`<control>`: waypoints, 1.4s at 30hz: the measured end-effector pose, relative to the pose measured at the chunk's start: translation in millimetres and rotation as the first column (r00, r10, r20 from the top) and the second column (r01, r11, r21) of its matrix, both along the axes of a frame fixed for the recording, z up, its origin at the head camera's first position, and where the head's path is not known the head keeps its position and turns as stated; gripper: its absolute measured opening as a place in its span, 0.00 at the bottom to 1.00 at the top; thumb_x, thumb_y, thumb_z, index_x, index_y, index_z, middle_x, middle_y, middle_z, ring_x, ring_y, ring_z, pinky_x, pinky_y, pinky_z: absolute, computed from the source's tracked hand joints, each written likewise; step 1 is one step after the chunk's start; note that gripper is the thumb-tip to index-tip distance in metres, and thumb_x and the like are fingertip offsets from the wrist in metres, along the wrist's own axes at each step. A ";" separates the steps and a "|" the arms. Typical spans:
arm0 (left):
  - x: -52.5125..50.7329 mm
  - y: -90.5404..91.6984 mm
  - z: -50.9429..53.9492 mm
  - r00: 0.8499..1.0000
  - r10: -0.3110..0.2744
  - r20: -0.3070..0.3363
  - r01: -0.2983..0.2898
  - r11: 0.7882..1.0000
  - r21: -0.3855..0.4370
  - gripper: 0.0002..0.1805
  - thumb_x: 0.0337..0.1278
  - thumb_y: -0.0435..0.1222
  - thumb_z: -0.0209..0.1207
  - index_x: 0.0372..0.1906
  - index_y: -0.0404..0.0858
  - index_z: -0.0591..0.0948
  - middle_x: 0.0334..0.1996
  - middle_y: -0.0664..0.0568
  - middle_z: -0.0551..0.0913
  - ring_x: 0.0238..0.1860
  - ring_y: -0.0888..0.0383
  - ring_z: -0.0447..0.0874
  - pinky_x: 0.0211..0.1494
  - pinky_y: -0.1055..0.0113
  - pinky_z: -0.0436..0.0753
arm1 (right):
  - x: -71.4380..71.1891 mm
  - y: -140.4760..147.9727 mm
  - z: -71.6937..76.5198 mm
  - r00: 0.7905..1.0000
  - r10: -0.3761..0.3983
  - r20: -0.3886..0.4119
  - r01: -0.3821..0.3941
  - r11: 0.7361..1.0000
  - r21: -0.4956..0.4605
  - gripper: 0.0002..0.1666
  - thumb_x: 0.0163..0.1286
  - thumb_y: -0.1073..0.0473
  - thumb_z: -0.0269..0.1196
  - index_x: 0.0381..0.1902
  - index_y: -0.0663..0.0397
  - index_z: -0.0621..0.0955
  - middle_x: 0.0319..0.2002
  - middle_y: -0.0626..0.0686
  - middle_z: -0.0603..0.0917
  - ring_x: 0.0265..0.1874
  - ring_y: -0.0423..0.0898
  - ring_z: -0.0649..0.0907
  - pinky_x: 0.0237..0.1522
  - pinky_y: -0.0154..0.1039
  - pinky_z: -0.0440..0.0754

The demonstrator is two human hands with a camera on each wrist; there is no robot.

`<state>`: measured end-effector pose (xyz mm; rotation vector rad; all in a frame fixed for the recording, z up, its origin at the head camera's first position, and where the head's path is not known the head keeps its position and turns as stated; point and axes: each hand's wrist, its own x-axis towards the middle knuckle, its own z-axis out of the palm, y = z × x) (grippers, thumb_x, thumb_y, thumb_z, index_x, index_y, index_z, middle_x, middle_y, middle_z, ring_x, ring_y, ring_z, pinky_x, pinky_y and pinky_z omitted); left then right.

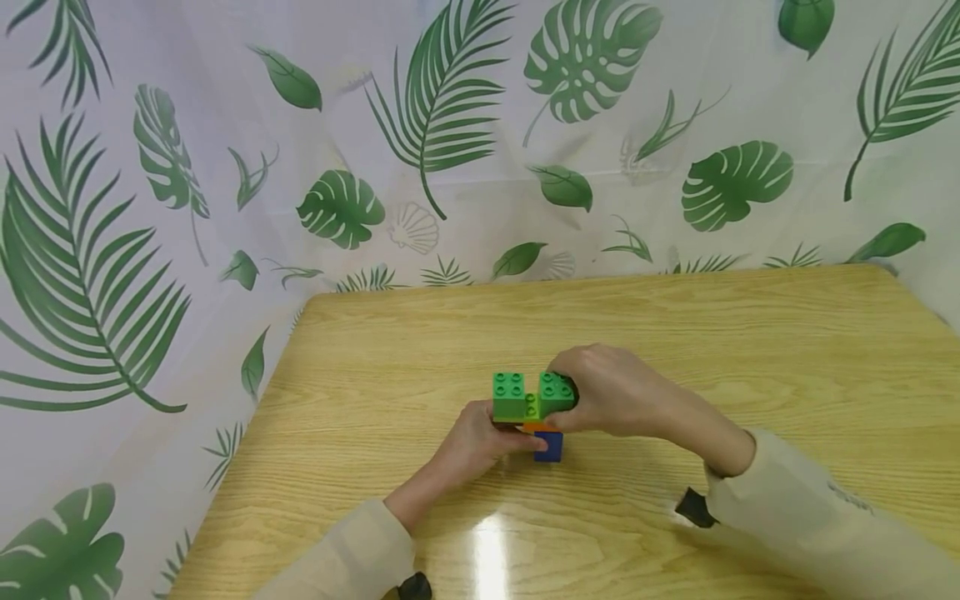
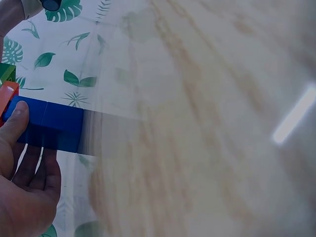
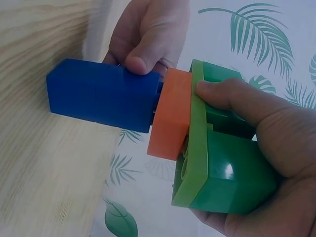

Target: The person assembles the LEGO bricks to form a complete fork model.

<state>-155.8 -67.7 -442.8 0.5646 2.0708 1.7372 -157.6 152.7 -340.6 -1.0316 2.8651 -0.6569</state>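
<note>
A toy brick tower stands upright on the table between the hands. Its base is a blue brick column (image 3: 101,96), with an orange brick (image 3: 170,116) above, then a light green plate (image 3: 198,143). Two darker green bricks sit side by side on the plate: a left green brick (image 1: 508,400) and a right green brick (image 1: 557,392). A narrow gap with studs shows between blue and orange. My left hand (image 1: 472,442) holds the blue column between thumb and fingers. From the right, my right hand (image 1: 618,392) grips the green bricks, thumb against the plate's edge.
The wooden table (image 1: 390,350) extends around the tower, with a bright reflection near its front. A white cloth with green leaf prints (image 1: 480,150) hangs behind and at the left. Dark pieces (image 1: 696,508) show at both sleeves.
</note>
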 end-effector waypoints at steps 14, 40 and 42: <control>-0.3 -0.3 0.2 1.000 -0.003 0.011 0.003 1.000 0.007 0.22 0.60 0.32 0.72 0.59 0.39 0.85 0.51 0.51 0.88 0.51 0.58 0.87 0.53 0.67 0.83 | 0.1 -1.1 2.0 1.000 0.002 -0.009 -0.002 1.000 0.013 0.18 0.54 0.52 0.80 0.34 0.53 0.84 0.27 0.42 0.81 0.24 0.37 0.75 0.27 0.34 0.76; -0.5 -0.6 -1.4 1.000 0.000 -0.011 0.001 1.000 0.015 0.21 0.59 0.31 0.73 0.58 0.41 0.85 0.50 0.53 0.88 0.49 0.59 0.86 0.52 0.67 0.83 | 0.7 -5.5 2.8 1.000 -0.014 0.006 0.014 0.999 0.029 0.16 0.54 0.54 0.80 0.33 0.53 0.83 0.26 0.42 0.79 0.23 0.38 0.74 0.25 0.34 0.74; -0.6 -0.5 -1.3 1.000 0.004 -0.010 -0.004 1.000 0.013 0.21 0.58 0.31 0.73 0.57 0.42 0.86 0.50 0.54 0.88 0.48 0.59 0.86 0.51 0.67 0.83 | 1.1 -5.7 3.4 1.000 -0.012 0.008 0.012 1.000 0.025 0.16 0.55 0.54 0.80 0.33 0.53 0.83 0.26 0.42 0.79 0.23 0.38 0.74 0.25 0.35 0.74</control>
